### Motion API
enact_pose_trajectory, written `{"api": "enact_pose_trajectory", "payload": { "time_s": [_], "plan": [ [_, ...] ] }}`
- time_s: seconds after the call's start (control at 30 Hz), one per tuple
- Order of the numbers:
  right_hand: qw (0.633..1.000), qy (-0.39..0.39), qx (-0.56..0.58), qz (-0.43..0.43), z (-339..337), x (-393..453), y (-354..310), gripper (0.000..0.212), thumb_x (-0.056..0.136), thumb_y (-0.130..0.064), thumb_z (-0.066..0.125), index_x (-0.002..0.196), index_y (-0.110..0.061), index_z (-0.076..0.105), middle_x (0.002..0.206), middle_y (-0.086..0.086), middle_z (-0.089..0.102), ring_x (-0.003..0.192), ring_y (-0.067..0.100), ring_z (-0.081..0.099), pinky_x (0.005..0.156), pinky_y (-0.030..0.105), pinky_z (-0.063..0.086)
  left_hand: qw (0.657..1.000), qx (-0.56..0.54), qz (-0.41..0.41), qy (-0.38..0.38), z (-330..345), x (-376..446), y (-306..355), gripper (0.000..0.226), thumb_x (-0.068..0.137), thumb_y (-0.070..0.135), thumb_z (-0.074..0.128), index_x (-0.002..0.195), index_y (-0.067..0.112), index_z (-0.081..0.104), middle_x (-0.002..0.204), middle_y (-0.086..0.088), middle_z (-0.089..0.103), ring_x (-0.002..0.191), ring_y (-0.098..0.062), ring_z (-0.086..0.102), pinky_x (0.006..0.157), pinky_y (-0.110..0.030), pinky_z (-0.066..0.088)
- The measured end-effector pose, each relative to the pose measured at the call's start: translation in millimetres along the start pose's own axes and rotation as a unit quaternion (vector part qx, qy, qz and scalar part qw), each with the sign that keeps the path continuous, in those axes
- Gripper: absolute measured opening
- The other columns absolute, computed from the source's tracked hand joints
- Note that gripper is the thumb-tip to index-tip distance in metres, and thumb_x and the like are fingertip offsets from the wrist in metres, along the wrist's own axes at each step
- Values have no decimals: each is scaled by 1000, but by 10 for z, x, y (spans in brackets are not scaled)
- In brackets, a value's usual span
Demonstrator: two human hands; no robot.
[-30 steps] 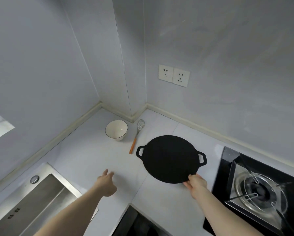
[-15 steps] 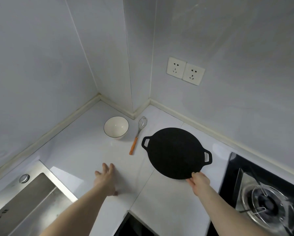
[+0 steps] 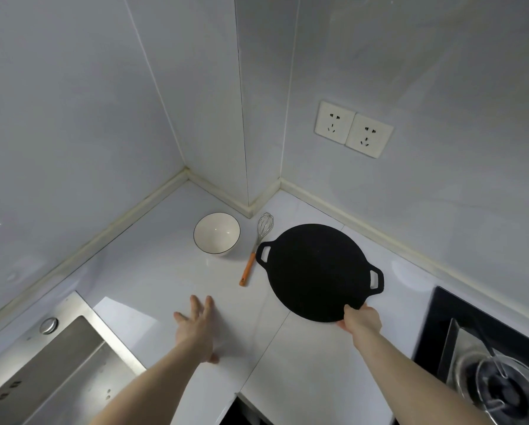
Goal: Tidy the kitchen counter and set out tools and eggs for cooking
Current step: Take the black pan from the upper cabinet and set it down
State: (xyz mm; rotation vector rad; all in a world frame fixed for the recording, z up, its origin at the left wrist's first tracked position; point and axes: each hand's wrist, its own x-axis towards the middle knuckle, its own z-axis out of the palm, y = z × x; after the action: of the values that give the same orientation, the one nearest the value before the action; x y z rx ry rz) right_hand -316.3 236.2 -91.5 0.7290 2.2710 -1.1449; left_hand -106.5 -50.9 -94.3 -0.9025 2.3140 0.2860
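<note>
Griddle pan: the flat black griddle pan [image 3: 317, 271] lies on the white counter [image 3: 153, 271] right of frame centre, its two loop handles pointing upper left and lower right.
Right hand: the right hand [image 3: 361, 319] pinches the pan's near rim, fingers curled under the edge, thumb side on top.
Change: against the earlier views the pan sits nearer the corner wall and close beside the whisk, with the same hold on its rim; the view has also swung left, so the stove has slid to the frame's edge.
Meaning: I judge the pan is being parked with the other tools, so the tool group is nearly gathered; no eggs are in sight yet.
Whisk: the whisk [image 3: 257, 246] lies just left of the pan, wire head toward the corner, orange handle toward the viewer; whether they touch I cannot tell.
Bowl: the white bowl [image 3: 216, 234], dark-rimmed, stands upright left of the whisk and holds nothing.
Left hand: the left hand [image 3: 197, 328], lower centre, is spread flat with straight fingers on or just over the counter, holding nothing.
Sink: the steel sink [image 3: 57, 357], lower left, shows nothing in its visible part.
Stove: a gas burner [image 3: 499, 384] at lower right carries no pot.
Wall: two sockets [image 3: 353, 128], upper right.
</note>
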Motion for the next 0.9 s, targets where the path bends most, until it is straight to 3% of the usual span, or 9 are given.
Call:
{"api": "enact_pose_trajectory", "payload": {
  "time_s": [0.07,0.17,0.33,0.53,0.67,0.73,0.9],
  "plan": [
    [1000,10,-7,-8,15,18,-23,24,96,-15,59,120,-13,64,93,7,68,68,27,73,75,37,61,1000,-10,-2,-4,0,6,4,147,63,43,95,157,32,-18,163,-3,-26,145,-51,9,94,-41,57],
    [999,34,-4,-13,18,44,-27,17,95,-13,62,111,-11,66,87,7,67,63,23,67,66,33,58,1000,-17,-3,-12,-7,20,-3,147,63,40,95,156,34,-20,162,-2,-29,147,-53,4,97,-43,55],
    [998,31,45,9,76,55,32,17,89,-6,64,105,-5,70,79,5,65,74,32,71,81,47,63,1000,-14,1,-8,-20,14,-14,148,60,42,96,157,34,-17,163,-2,-26,145,-52,11,96,-44,56],
    [994,16,106,-9,98,-120,115,19,90,-2,63,108,-4,70,86,7,67,85,32,70,59,26,53,1000,-17,6,-11,-24,24,-46,148,60,43,96,157,35,-15,164,-1,-25,147,-53,10,99,-43,54],
    [979,-7,199,37,68,-214,163,38,90,0,67,128,-2,58,97,9,65,92,32,71,80,34,58,1000,-21,9,-11,-22,43,-61,148,59,42,97,157,35,-14,164,-1,-24,147,-54,10,98,-43,55],
    [970,-24,238,52,21,-296,205,47,91,0,67,136,-6,52,99,10,64,101,35,71,83,35,56,1000,-8,15,-9,-19,48,-62,149,59,43,96,157,34,-15,164,-1,-21,144,-54,17,95,-42,57],
    [962,-62,262,48,-10,-582,383,42,92,1,66,133,-5,54,114,16,62,92,29,66,86,35,57,1000,2,24,-6,-21,85,-61,148,56,49,96,156,34,-12,161,-3,-14,140,-53,23,91,-39,59]
  ]
}}
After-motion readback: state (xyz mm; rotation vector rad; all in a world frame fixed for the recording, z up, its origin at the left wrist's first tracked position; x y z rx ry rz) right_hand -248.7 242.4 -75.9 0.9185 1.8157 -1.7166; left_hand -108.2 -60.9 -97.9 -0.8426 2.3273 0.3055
